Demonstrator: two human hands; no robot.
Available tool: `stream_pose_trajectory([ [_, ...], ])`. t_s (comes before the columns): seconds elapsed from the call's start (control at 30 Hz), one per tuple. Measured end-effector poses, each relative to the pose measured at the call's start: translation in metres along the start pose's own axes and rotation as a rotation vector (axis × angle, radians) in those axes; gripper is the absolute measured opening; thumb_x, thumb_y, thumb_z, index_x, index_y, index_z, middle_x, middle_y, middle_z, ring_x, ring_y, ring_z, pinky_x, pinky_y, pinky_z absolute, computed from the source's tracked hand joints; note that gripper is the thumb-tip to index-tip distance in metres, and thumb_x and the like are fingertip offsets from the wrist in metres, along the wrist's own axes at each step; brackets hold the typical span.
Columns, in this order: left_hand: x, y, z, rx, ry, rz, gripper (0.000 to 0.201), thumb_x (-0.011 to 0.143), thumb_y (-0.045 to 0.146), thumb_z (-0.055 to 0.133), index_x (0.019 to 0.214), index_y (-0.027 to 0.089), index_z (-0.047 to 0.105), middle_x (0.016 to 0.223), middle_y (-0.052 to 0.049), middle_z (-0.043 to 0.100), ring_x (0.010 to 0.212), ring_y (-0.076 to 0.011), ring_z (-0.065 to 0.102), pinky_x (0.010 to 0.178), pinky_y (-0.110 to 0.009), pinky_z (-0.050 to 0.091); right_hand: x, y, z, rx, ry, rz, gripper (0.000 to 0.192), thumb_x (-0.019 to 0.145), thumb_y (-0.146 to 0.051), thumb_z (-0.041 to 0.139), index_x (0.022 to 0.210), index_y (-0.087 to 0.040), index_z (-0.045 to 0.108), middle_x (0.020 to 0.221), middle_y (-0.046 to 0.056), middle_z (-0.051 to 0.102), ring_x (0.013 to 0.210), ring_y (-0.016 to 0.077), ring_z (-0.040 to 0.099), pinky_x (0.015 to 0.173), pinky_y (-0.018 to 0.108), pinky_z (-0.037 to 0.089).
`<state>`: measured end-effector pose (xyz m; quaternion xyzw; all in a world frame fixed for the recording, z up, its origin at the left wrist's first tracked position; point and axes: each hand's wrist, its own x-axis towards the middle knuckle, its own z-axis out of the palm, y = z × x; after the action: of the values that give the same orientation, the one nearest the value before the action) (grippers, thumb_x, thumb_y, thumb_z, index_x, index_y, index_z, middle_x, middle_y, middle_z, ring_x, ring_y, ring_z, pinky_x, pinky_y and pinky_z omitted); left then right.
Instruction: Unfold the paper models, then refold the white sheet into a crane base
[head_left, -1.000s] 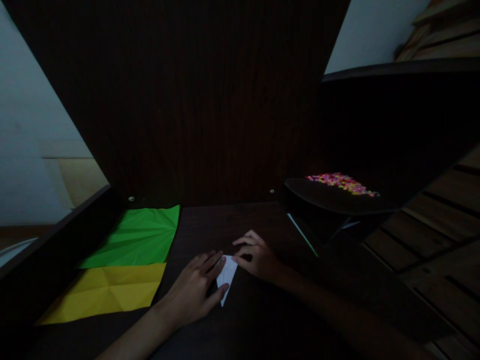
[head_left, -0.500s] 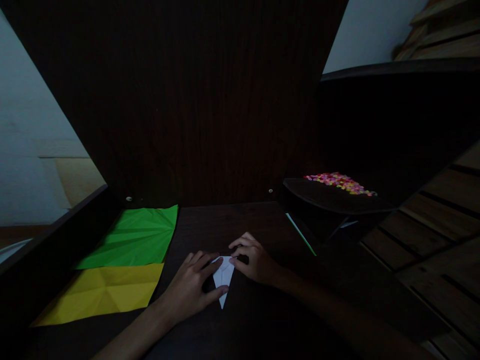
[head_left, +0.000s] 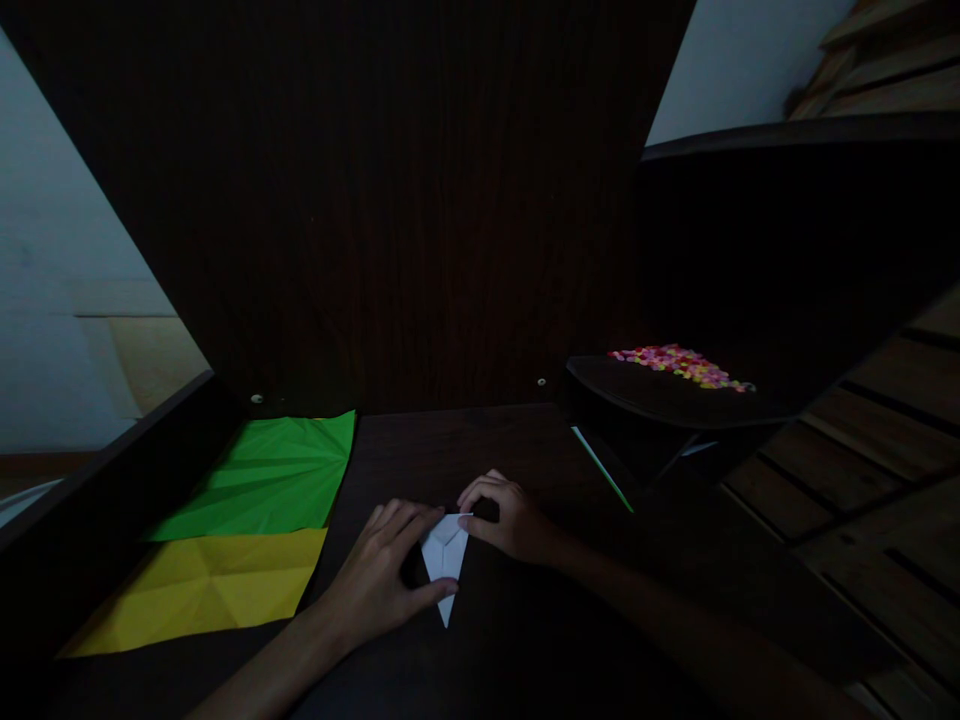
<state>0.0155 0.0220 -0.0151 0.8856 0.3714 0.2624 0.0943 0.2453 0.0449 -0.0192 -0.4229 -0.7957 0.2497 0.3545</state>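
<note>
Paper [head_left: 448, 552], already folded kite-shaped, lies between the grips: left grip [head_left: 381, 565] spread open, thumb on it; right grip [head_left: 511, 518] curled at its top corner, pinch unclear. Left of both, creased green sheet [head_left: 289, 475] and yellow sheet [head_left: 232, 580] lie spread. Folds remaining: cannot tell.

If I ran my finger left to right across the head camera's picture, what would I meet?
Yellow sheet with the green sheet just beyond it → left hand → white folded paper → right hand → thin green-and-white strip → small colourful pieces.
</note>
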Motion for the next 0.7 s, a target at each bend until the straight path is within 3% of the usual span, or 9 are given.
stream_pose_trajectory([
  [0.13,-0.001,-0.001,0.001,0.003,0.007,-0.001,0.061,0.074,0.042,0.078,0.128,0.024,0.056,0.115,-0.009,0.066,0.102,-0.0294,0.061,0.09,-0.046,0.048,0.0,-0.004,0.003,0.124,-0.023,0.158,0.006,0.079,-0.02,0.069,0.083,-0.019,0.064,0.084,0.002,0.067,0.083,0.0186,0.063,0.079,0.033,0.047],
  [0.33,-0.003,-0.004,0.004,-0.121,0.106,-0.088,0.076,0.073,0.048,0.079,0.138,0.026,0.046,0.125,-0.011,0.062,0.114,-0.0323,0.058,0.094,-0.049,0.049,0.0,-0.004,0.009,0.424,0.011,0.237,0.015,0.076,-0.02,0.069,0.09,-0.019,0.061,0.073,-0.002,0.066,0.07,0.0149,0.061,0.066,0.027,0.048],
  [0.47,0.002,0.0,0.0,-0.329,0.19,-0.264,0.057,0.085,0.042,0.067,0.135,0.025,0.046,0.127,-0.01,0.062,0.115,-0.029,0.061,0.094,-0.046,0.052,0.0,-0.003,0.01,0.527,0.051,0.28,0.026,0.075,-0.025,0.072,0.1,-0.019,0.066,0.077,0.0,0.07,0.067,0.0154,0.065,0.064,0.027,0.05],
  [0.57,0.004,0.002,-0.004,-0.412,0.216,-0.269,0.035,0.091,0.038,0.06,0.123,0.024,0.055,0.117,-0.008,0.068,0.105,-0.0258,0.066,0.088,-0.042,0.055,-0.002,-0.007,0.008,0.484,0.128,0.238,0.024,0.077,-0.029,0.073,0.1,-0.02,0.071,0.084,0.004,0.074,0.075,0.0187,0.069,0.069,0.03,0.053],
  [0.7,0.002,0.005,-0.007,-0.351,0.27,-0.069,0.021,0.091,0.027,0.06,0.112,0.023,0.061,0.103,-0.006,0.071,0.093,-0.0225,0.068,0.08,-0.037,0.057,-0.006,-0.017,0.003,0.279,0.265,-0.02,0.012,0.084,-0.029,0.069,0.092,-0.022,0.075,0.085,0.005,0.076,0.075,0.0192,0.069,0.069,0.032,0.054],
])
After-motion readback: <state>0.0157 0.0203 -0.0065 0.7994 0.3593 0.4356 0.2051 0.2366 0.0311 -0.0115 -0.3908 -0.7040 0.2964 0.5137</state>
